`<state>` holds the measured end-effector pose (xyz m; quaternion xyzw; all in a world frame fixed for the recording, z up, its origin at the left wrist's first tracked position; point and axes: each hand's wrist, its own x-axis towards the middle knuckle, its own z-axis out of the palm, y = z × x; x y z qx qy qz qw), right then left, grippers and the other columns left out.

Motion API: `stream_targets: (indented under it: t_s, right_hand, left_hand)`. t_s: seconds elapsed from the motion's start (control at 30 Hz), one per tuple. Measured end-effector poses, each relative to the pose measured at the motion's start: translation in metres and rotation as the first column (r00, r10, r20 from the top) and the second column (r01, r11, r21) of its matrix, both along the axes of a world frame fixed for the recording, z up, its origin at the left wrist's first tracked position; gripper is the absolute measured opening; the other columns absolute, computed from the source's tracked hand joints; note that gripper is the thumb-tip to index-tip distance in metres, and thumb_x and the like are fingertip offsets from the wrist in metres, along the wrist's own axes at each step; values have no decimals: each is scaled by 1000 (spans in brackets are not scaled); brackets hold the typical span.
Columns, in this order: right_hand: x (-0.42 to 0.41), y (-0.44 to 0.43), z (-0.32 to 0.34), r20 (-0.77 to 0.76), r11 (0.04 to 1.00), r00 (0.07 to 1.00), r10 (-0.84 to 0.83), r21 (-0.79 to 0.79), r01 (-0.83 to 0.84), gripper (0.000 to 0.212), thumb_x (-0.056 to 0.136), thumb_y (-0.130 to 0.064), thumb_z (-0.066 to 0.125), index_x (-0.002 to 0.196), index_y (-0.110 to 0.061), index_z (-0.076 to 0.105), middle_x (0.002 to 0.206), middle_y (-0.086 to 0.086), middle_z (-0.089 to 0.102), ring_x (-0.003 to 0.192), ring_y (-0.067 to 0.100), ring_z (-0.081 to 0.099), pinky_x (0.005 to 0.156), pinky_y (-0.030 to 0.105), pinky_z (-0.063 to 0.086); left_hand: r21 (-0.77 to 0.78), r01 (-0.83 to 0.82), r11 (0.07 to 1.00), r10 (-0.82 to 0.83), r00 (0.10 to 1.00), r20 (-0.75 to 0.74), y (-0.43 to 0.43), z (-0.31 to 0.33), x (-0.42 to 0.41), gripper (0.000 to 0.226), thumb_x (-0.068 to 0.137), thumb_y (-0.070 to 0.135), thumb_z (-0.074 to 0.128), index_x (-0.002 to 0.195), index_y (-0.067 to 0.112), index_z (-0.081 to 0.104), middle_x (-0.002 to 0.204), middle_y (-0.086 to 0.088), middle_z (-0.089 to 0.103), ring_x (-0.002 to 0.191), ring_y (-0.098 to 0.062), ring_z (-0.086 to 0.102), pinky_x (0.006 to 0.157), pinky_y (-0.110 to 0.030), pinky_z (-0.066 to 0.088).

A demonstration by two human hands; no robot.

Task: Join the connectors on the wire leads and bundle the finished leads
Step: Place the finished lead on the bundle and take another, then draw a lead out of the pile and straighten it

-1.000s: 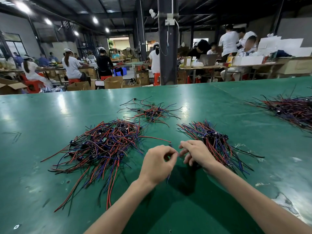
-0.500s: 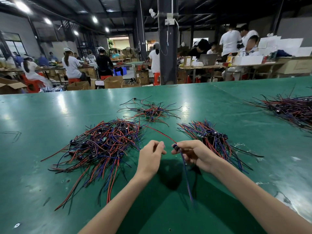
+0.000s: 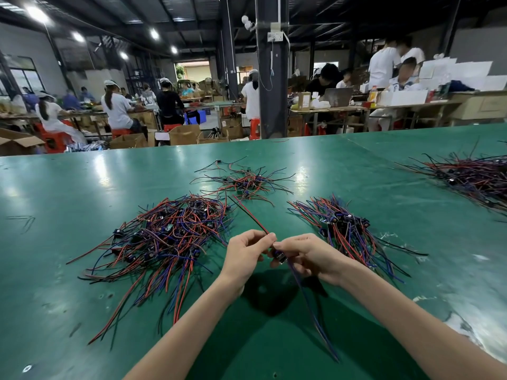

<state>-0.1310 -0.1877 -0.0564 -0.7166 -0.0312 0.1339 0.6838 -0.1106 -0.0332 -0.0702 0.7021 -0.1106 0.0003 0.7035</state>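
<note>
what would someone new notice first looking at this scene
Front and centre, the left hand and right hand meet above the green table, the left pinching a red-and-black lead, the right a blue lead. A big tangle of leads sprawls to their left, a smaller pile to their right.

left hand (image 3: 247,253): pinched thin red-and-black wire lead (image 3: 248,212), which ran up-left
right hand (image 3: 307,256): gripped small black connector (image 3: 279,257); blue-purple wire lead (image 3: 310,305) trailed toward camera
hands: fingertips touching, over glossy green table top (image 3: 82,311)
piles: large tangled red-blue-black wire pile (image 3: 170,237) left of hands; smaller wire pile (image 3: 345,229) right; sparse wire pile (image 3: 244,183) behind; far-right wire pile (image 3: 477,176) at edge
</note>
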Motion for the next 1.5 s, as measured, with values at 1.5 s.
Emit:
stream_targets:
  t_s: [1.5]
  right_hand:
    - [-9,13,0,201,999,979,-35,-30,42,26,92,-18,58,74,-5,73,66,13,69,28,7,28,31,14,19]
  left_hand:
    - [-373,-182,910,108,972,-210,41,27,26,39,69,40,68,89,7,69,76,2,72,57,-4,56,55,-17,52]
